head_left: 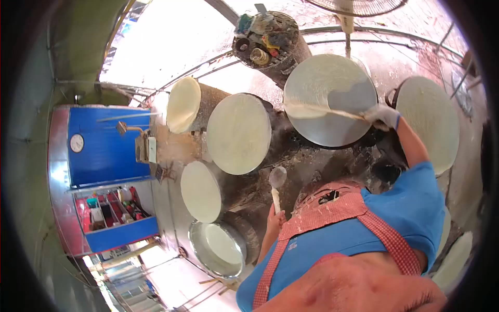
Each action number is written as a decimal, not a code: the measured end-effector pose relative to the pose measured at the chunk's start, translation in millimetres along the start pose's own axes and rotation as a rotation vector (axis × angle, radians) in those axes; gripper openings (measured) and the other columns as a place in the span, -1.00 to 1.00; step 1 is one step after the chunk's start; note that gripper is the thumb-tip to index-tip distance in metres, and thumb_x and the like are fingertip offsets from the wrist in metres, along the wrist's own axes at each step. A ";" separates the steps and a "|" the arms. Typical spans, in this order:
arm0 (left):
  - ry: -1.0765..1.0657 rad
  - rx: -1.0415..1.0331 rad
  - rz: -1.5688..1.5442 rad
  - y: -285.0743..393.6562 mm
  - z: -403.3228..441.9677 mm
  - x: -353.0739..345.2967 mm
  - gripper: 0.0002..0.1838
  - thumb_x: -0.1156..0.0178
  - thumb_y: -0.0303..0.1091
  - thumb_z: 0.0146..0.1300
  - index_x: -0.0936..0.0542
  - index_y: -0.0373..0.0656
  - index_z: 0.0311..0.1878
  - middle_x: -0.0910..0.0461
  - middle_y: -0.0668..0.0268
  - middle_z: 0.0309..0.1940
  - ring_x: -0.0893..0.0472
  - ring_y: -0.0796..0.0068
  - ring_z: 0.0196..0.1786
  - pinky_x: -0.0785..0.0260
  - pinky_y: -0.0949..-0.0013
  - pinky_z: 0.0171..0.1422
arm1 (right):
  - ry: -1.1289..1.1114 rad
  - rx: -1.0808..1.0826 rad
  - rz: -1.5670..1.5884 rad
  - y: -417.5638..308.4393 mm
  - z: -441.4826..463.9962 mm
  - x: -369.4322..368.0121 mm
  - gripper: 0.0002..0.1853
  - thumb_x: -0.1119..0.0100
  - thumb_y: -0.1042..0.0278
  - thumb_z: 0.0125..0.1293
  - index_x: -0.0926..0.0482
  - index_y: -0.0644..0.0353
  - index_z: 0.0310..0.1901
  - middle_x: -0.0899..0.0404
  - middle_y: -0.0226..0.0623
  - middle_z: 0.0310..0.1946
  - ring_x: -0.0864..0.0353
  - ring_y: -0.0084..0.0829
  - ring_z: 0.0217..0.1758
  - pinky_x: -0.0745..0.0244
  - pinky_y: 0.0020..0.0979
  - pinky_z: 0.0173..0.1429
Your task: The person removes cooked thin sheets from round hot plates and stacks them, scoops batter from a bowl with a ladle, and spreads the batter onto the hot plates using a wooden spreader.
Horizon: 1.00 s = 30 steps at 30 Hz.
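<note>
My right hand [382,115], in a whitish glove, grips one end of a long thin stick [317,108]. The stick lies across a large round griddle [325,130]. Pale batter [306,78] coats the upper and left part of that griddle, while grey surface shows at its right and below. Down near my apron, my left hand [274,220] is closed around the pale handle of a ladle [278,178]. The ladle's round bowl points away from me, apart from the griddles. Whether it holds batter I cannot tell.
Several round griddles covered in pale sheets surround me, including one at centre left [239,134] and one at right [429,125]. A metal basin [195,244] of pale liquid stands at lower left. A drum [291,57] topped with clutter and a fan [358,5] stand beyond.
</note>
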<state>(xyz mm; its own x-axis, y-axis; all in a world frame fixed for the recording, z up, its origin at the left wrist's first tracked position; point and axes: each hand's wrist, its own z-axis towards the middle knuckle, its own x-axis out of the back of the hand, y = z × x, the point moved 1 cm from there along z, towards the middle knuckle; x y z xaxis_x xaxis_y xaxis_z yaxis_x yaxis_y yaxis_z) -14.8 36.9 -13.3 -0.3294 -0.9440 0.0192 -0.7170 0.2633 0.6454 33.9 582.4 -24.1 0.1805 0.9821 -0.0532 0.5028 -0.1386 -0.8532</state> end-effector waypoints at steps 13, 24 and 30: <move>0.027 0.110 -0.192 -27.3 -11.8 18.7 -0.39 0.00 -0.50 0.21 -0.06 0.01 0.31 -0.16 0.48 -0.68 -0.16 0.73 -0.70 0.01 0.62 -0.72 | -0.264 0.471 -0.337 21.5 74.7 48.8 -0.69 -0.19 0.39 -0.05 -0.59 0.40 -0.25 -0.45 -0.36 -0.71 -0.31 -0.58 -0.72 -0.26 -0.47 -0.62; -0.475 0.421 -1.146 -12.6 -36.7 38.9 -0.57 0.07 -0.45 0.28 -0.23 -0.07 0.23 -0.16 0.42 -0.67 -0.16 0.71 -0.72 -0.09 0.65 -0.76 | 0.022 0.046 -0.336 -61.7 51.4 -11.1 -0.71 -0.15 0.35 -0.07 -0.62 0.26 -0.26 -0.35 -0.46 -0.78 -0.30 -0.63 -0.78 -0.16 -0.50 -0.76; -0.429 0.459 -0.862 -19.9 -11.3 78.6 -0.58 0.02 -0.46 0.23 -0.31 0.05 0.17 -0.16 0.44 -0.68 -0.15 0.69 -0.72 -0.06 0.65 -0.76 | -0.066 -0.012 -1.386 109.6 -131.2 82.9 -0.76 -0.07 0.33 0.04 -0.56 0.16 -0.23 -0.44 -0.32 -0.68 -0.40 -0.60 -0.72 -0.30 -0.46 -0.64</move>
<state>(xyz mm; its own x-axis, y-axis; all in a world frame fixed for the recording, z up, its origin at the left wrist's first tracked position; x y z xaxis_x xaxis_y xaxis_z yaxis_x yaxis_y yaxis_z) -19.5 -44.8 -16.0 0.2750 -0.7222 -0.6346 -0.9446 -0.3259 -0.0385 214.9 631.9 -54.0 -0.5065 0.3214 0.8001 0.2440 0.9434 -0.2246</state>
